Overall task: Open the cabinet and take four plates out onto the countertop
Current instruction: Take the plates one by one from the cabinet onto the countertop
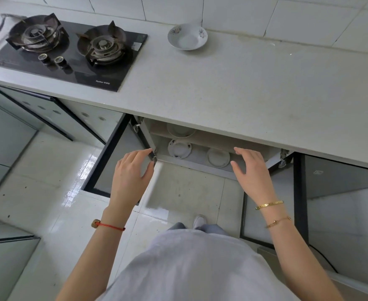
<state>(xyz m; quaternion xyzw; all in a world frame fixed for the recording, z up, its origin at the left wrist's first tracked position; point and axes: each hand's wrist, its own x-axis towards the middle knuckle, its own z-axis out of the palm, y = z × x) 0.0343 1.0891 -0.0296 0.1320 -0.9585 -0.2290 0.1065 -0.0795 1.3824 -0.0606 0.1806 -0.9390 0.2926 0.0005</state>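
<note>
The cabinet (200, 161) under the white countertop (222, 83) stands open, both glass doors swung outward. On its lower shelf lie a flower-patterned plate (179, 148) and a plain white plate (218, 157); another plate (180, 130) sits on the upper shelf, partly hidden by the counter edge. One patterned plate (187, 36) rests on the countertop near the wall. My left hand (133, 172) hovers open by the left hinge. My right hand (251, 170) hovers open in front of the lower shelf, right of the white plate. Neither holds anything.
A black two-burner gas hob (70, 53) is set into the countertop at the left. The left cabinet door (111, 157) and the right cabinet door (300, 192) jut out over the tiled floor on both sides of my legs. More glass-front cabinets run leftward.
</note>
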